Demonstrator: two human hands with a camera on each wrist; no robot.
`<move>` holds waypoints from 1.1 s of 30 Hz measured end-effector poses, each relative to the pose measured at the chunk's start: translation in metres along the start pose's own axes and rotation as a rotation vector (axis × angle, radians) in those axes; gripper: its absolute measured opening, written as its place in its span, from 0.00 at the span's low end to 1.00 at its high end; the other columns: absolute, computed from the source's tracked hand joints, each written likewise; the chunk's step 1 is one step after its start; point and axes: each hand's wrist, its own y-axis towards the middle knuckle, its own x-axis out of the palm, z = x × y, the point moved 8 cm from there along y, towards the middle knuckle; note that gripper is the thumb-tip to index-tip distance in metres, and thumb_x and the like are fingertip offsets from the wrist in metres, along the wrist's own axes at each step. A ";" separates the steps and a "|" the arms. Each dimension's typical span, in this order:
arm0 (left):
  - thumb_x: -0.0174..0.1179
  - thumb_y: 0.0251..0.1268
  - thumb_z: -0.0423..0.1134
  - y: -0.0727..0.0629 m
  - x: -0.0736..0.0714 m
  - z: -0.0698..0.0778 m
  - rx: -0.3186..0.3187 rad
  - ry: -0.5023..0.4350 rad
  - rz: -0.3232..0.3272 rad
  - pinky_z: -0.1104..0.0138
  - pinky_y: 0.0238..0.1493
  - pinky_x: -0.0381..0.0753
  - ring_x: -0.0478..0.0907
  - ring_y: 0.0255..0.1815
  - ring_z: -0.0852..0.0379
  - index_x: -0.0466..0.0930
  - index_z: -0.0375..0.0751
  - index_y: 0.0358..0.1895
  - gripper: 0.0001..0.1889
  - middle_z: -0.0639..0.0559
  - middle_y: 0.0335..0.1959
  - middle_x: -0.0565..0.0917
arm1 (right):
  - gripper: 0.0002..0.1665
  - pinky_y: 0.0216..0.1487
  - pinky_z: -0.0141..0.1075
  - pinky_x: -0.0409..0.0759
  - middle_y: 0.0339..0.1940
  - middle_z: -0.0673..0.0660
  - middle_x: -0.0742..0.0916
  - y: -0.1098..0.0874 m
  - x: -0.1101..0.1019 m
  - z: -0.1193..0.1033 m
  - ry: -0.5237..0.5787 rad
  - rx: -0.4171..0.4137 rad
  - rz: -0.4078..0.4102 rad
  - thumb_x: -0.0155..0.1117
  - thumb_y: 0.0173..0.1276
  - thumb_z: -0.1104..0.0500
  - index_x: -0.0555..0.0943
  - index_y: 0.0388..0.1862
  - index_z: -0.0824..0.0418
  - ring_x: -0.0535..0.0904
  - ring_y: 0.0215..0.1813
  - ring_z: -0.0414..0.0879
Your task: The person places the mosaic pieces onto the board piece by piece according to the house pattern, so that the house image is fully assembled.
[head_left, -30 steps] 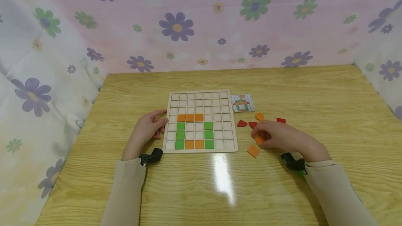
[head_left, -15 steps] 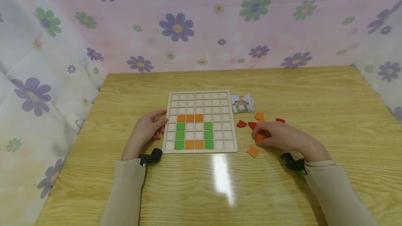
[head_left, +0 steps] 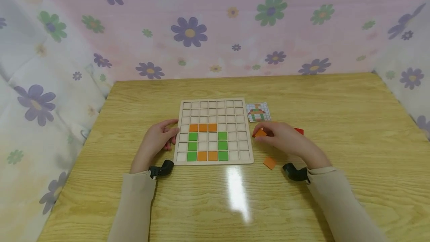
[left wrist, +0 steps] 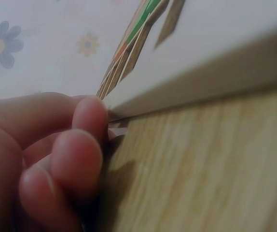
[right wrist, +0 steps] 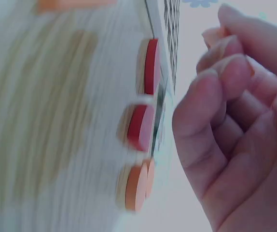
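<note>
Grid board [head_left: 213,146], on table [head_left: 188,201]; inset tiles [head_left: 192,146] within. At its left edge I log left hand [head_left: 156,138], touching. To its right: picture card [head_left: 258,112], near rear corner; right hand [head_left: 284,139] with held tile [head_left: 260,133]; loose tile [head_left: 270,163], near front corner.

I log the right hand [right wrist: 242,113] with fingers curled, fingertips pinching an orange tile [right wrist: 251,68], only slivers exposed. Left of the fingers on the wood-grained table [right wrist: 47,121] I note two red pieces [right wrist: 151,66], apart from each other; lower left, two orange pieces [right wrist: 136,188], overlapping in view. Beyond, left of the fingertips: gridded board [right wrist: 170,29], nearly edge-on. Far upper left: blurred orange shape [right wrist: 73,4].
</note>
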 end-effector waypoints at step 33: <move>0.55 0.61 0.48 0.001 0.001 -0.003 -0.021 -0.022 -0.009 0.60 0.18 0.77 0.69 0.11 0.57 0.66 0.57 0.61 0.23 0.43 0.21 0.79 | 0.14 0.30 0.38 0.76 0.30 0.53 0.80 0.074 0.031 -0.039 0.251 0.031 0.006 0.59 0.62 0.54 0.75 0.47 0.50 0.76 0.26 0.47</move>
